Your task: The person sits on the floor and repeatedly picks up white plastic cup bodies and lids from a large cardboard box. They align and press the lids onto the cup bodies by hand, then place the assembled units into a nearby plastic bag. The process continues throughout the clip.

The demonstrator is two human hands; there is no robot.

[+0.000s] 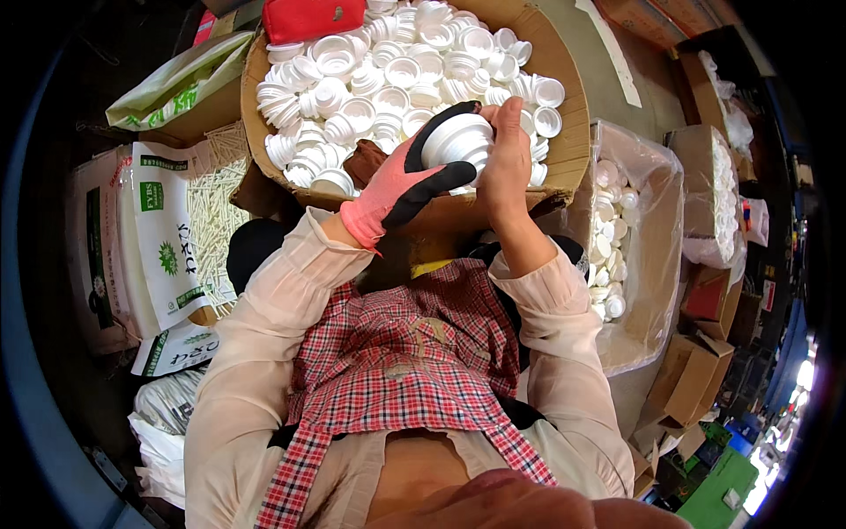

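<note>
My left hand [394, 187], in a pink glove with black fingertips, grips a white ribbed plastic cup [458, 144] with stepped rings. Bare, my right hand [508, 167] is closed against the cup's right side, and its thumb points up past the top. Both hands are above the near part of a round-sided cardboard carton [575, 97]. Many loose white ribbed cups [388, 75] of the same look fill it. Beside my left glove a piece of brown cloth [363, 162] lies on the pile.
A red pouch [313, 19] rests at the carton's far left. Thin white sticks [220, 212] lie to the left beside a printed white bag [163, 234]. On the right stands a plastic-lined box [648, 264] of white round parts [608, 238]. Further cartons [692, 379] stand beyond it.
</note>
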